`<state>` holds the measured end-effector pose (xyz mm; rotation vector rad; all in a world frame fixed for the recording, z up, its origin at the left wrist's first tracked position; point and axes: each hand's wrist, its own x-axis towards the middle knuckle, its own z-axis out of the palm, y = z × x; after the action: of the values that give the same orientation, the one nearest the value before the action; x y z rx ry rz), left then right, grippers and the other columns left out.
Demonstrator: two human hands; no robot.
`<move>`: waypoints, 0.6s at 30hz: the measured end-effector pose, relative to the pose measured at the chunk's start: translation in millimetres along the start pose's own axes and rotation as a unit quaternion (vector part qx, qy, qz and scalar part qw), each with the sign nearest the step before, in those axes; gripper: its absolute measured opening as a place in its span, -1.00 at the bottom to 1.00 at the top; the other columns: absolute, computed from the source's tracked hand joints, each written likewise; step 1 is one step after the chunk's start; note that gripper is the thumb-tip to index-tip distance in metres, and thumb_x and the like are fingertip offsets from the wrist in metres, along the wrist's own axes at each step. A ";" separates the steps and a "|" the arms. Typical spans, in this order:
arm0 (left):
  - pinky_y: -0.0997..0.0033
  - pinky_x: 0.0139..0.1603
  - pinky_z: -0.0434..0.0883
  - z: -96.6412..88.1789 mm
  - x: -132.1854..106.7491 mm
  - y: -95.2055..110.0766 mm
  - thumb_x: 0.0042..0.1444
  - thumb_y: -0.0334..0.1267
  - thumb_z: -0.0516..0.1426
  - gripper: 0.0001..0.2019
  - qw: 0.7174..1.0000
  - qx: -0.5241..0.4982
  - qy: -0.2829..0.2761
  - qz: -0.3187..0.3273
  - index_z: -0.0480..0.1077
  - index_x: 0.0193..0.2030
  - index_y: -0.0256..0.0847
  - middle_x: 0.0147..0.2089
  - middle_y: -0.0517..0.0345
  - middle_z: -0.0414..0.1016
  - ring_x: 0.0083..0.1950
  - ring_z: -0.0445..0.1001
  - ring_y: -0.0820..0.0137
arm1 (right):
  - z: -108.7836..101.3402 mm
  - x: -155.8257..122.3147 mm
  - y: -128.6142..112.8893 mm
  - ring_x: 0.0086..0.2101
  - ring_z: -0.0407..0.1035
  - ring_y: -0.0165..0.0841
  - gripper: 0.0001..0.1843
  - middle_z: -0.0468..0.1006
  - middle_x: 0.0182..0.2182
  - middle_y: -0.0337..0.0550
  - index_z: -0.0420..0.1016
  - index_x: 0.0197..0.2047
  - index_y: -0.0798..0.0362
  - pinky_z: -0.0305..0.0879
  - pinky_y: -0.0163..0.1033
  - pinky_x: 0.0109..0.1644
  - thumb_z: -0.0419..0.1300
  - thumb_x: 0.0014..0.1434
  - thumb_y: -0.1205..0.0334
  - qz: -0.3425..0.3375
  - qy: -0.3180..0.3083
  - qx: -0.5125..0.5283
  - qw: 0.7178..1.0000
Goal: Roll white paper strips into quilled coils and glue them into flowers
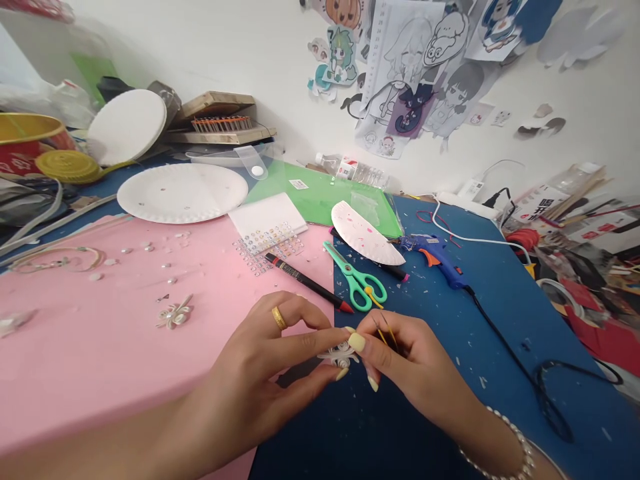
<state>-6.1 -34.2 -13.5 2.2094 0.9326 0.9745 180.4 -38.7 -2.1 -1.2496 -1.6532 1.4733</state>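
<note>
My left hand (280, 347) is pinched narrow, thumb below and fingers above, holding the small white ornament (341, 355) between their tips. My right hand (400, 347) is closed too: its thumb tip meets the ornament's right end, while a slim pair of prongs, probably tweezers (383, 331), sticks up between its fingers. I judge the ornament very light, its coils a little springy, and delicate where the curls join; smooth strands might slide under nails. The outer edges of the coils seem the best hold, with light pressure, keeping off the thin loose ends. It sits right between my two hands, above the blue tabletop (480, 320), well apart from the similar white piece (174, 315) on the pink sheet (100, 360).
</note>
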 end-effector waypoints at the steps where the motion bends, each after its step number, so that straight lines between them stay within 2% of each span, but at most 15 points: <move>1: 0.32 -0.24 0.31 -0.5 0.4 0.7 0.03 -0.46 0.11 -0.71 1.000 0.002 -0.005 -0.002 0.38 -0.11 -0.08 -0.28 0.14 0.34 -0.22 0.31 0.37 | -0.3 0.3 -0.2 -0.61 0.14 -0.55 -0.70 0.24 -0.69 -0.38 0.22 -0.57 0.08 0.05 -0.41 -0.49 0.09 0.13 0.13 0.001 -0.004 -0.002 1.000; 7: 0.33 -0.25 0.31 -2.0 2.9 2.3 0.01 -0.48 0.12 -0.67 1.000 0.002 -0.010 0.004 0.39 -0.11 -0.02 -0.31 0.17 0.35 -0.25 0.31 0.38 | -0.9 0.4 0.4 -0.63 0.13 -0.54 -0.66 0.25 -0.71 -0.37 0.23 -0.57 0.07 0.05 -0.39 -0.51 0.07 0.12 0.05 0.010 -0.008 -0.015 1.000; 11: 0.32 -0.22 0.31 -1.4 1.4 1.0 0.00 -0.48 0.12 -0.67 1.000 0.001 -0.008 0.010 0.39 -0.11 -0.03 -0.31 0.18 0.35 -0.24 0.31 0.37 | -0.8 0.3 -0.2 -0.63 0.14 -0.55 -0.68 0.24 -0.71 -0.38 0.22 -0.56 0.08 0.05 -0.40 -0.51 0.08 0.12 0.08 0.009 -0.010 -0.007 1.000; 18: 0.49 -0.23 0.39 3.1 0.1 -3.9 0.00 -0.39 0.16 -0.64 0.993 -0.100 -0.014 -0.065 0.33 -0.02 -0.04 -0.17 0.15 0.29 -0.17 0.35 0.42 | -1.6 -1.0 0.6 -0.62 0.13 -0.54 -0.68 0.25 -0.70 -0.37 0.23 -0.56 0.07 0.07 -0.38 -0.50 0.04 0.14 0.08 -0.008 0.032 -0.028 0.999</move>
<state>-5.1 -32.4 -18.1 1.9658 0.9106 0.9319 182.4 -39.0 -2.2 -1.2987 -1.6686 1.3718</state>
